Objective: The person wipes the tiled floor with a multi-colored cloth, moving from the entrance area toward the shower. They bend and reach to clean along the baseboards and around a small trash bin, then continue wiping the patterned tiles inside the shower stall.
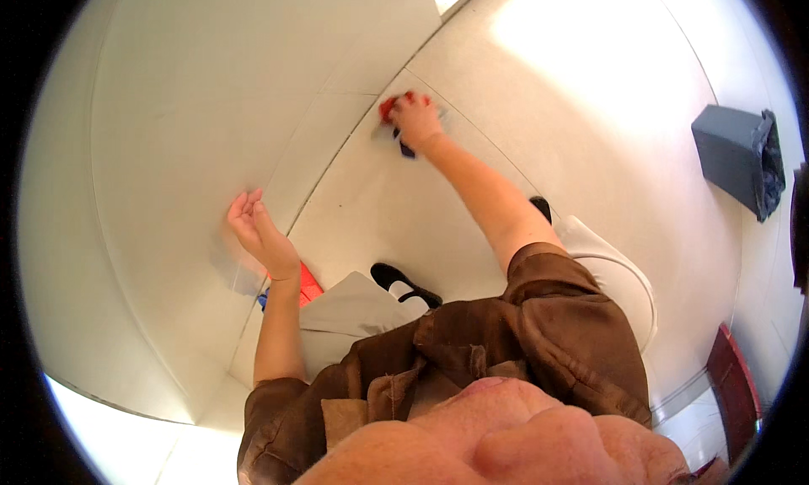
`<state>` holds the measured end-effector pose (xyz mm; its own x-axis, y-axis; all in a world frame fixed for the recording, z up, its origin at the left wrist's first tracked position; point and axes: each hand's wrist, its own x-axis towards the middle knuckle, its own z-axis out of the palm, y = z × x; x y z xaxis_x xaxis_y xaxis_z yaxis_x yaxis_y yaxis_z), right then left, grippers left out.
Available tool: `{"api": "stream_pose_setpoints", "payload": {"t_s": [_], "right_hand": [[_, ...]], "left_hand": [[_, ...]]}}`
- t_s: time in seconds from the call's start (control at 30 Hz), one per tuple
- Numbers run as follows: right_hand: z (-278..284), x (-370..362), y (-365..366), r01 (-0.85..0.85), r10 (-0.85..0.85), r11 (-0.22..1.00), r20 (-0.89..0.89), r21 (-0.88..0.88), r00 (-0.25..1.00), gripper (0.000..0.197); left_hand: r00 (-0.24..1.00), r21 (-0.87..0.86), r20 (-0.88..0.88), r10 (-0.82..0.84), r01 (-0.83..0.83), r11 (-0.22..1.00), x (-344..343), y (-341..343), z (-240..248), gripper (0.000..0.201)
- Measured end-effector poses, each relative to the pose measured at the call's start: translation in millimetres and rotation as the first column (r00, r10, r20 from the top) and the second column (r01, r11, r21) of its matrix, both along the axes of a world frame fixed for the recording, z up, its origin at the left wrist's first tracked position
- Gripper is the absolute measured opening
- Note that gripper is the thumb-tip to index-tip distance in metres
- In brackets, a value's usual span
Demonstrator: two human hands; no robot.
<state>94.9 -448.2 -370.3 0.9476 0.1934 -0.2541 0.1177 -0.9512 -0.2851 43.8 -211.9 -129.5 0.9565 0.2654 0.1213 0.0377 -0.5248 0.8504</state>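
My right hand (415, 121) is stretched far forward and down to the floor, close to the foot of the pale wall. Its fingers are closed over a small red thing (388, 108), blurred by motion, whose kind I cannot make out. A dark blue piece (406, 146) shows just under the palm, and something pale lies at its right side. My left hand (257, 230) is raised beside the wall with loosely bent fingers and nothing in it. Behind my left forearm a flat red thing (310, 285) with a blue part lies low, partly hidden.
A smooth pale wall panel (194, 131) rises at the left, meeting light floor tiles (455, 224). A dark grey bin (733, 158) lined with a black bag is at the right. My black shoe (404, 284) is on the floor. A dark red chair-like edge (733, 392) is at lower right.
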Motion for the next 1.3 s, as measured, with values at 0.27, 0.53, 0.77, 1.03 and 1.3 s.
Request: {"api": "stream_pose_setpoints", "payload": {"t_s": [0.27,0.53,0.77,1.03,1.3], "right_hand": [[58.6,-33.2,-9.6,0.080,-0.013,0.988,-0.452,0.130,0.892,0.041],[134.1,-89.3,-105.8,0.457,-0.336,0.870,-0.455,0.187,0.825,0.041],[186.2,-216.2,-216.7,0.719,-0.566,0.679,-0.521,0.146,0.640,0.044],[282.0,-444.2,-256.8,0.839,-0.797,0.493,-0.506,-0.230,0.330,0.044],[425.8,-569.2,-217.2,0.771,-0.645,0.463,-0.763,-0.437,-0.044,0.059]], "left_hand": [[0.993,0.346,0.010,-0.120,0.109,0.932,-12.1,-27.2,2.8,0.051],[0.857,0.355,-0.366,-0.363,0.490,0.796,-99.4,-36.8,-22.4,0.054],[0.482,0.059,-0.681,-0.551,0.786,0.615,-185.8,-44.7,64.4,0.057],[0.400,0.100,-0.799,-0.449,0.824,0.557,-194.5,2.0,183.8,0.052],[0.326,0.086,-0.891,-0.316,0.804,0.589,-174.6,-23.6,254.7,0.043]]}}
